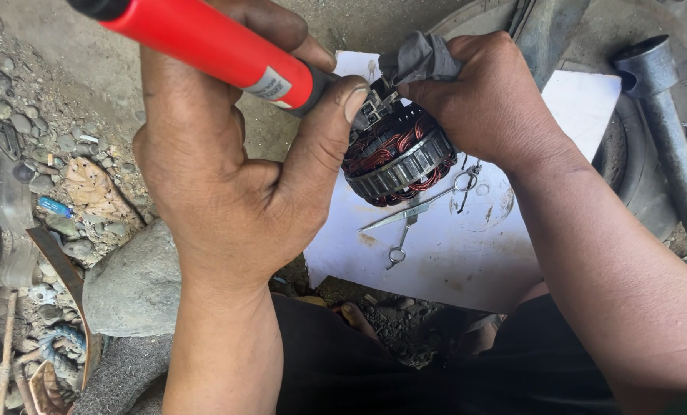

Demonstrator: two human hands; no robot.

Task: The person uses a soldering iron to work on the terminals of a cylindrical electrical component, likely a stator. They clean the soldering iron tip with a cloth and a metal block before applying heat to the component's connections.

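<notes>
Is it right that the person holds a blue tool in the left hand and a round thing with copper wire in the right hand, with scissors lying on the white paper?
Not quite. The tool in the left hand is red with a black end, not blue. The rest holds: the right hand grips the round copper-wound part, and scissors lie on the white paper. The head view shows it.

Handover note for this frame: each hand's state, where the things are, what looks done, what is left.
Left hand: gripping a red-handled tool, tip at the stator's top edge.
Right hand: steadying the copper-wound stator with a grey rag.
Scissors lie on the white sheet below.
Done: stator off the sheet, tool tip at its terminals.
Left: work at the terminals looks unfinished; the joint itself is hidden.
</notes>
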